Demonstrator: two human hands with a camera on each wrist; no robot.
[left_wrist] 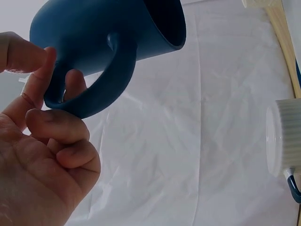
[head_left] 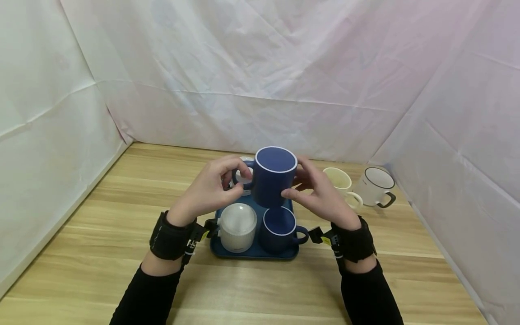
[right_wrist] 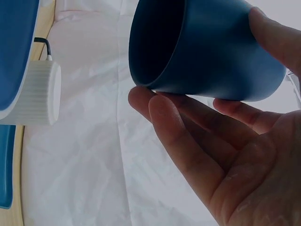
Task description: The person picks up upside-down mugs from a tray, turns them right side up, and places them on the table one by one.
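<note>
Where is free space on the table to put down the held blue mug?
Bare wood lies left of the dark blue tray, and in front of it. The tray is crowded: white ribbed cup, second blue mug. At far right stand a cream mug and a black-rimmed white mug.

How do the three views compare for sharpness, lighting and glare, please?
Head view: sharp, evenly lit, soft shadows, no glare on the raised blue mug. Left wrist view: left hand close and slightly soft. Right wrist view: right hand large in frame, bright white backdrop.

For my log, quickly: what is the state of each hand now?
Left hand: pinches the handle of the raised blue mug.
Right hand: fingers curl round the mug's body.
</note>
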